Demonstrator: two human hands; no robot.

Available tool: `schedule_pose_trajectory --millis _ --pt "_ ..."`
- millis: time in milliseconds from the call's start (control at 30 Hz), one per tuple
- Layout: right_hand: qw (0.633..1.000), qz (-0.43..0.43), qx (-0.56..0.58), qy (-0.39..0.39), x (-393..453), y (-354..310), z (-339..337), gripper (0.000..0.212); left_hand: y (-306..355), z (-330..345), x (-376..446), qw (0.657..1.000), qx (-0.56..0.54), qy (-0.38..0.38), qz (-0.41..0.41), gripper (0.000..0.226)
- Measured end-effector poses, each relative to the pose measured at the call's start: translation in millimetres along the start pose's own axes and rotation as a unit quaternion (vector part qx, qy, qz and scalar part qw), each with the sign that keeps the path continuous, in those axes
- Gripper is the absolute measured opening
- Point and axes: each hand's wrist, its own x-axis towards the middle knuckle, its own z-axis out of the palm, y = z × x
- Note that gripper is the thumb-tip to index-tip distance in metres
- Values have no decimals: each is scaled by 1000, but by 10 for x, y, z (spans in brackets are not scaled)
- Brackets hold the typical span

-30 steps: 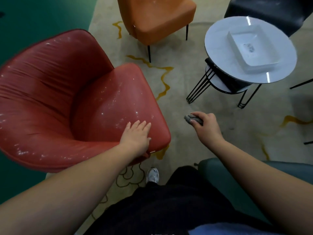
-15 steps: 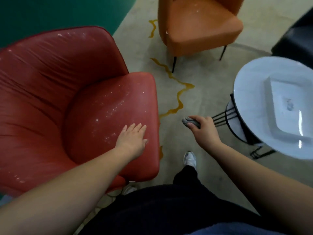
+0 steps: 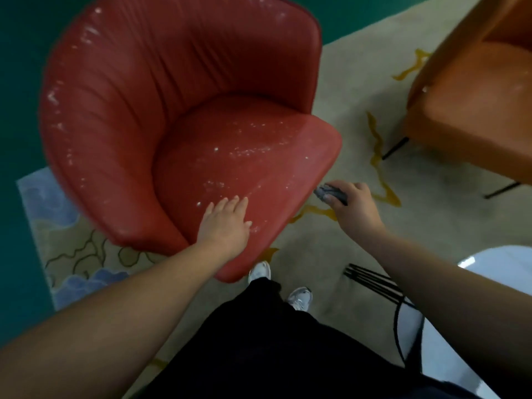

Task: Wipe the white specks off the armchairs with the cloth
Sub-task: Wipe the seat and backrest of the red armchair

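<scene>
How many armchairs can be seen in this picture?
2. The red leather armchair stands at the left centre, under the left hand. The orange leather armchair is at the upper right, cut by the frame edge. Others may be out of view.

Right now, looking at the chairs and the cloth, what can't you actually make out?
- Cloth: head view, mostly hidden inside the right hand; only a grey bunch shows.
- Orange armchair: cut off by the top and right edges.
- White round table: cut off at the right edge; its top is out of view.
- Red armchair: legs hidden beneath its seat; specks smeared by motion blur.
- Seat under the left hand: covered.
</scene>
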Motion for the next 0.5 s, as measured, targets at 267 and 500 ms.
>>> schedule_pose_trajectory --millis 267,500 --pt "992 -98 -32 -66 612 -551 164 28 -384 -32 91 993 -56 18 -99 60" --pt "985 -120 -44 -112 1009 -895 357 32 -614 -3 -43 970 -137 41 -198 62"
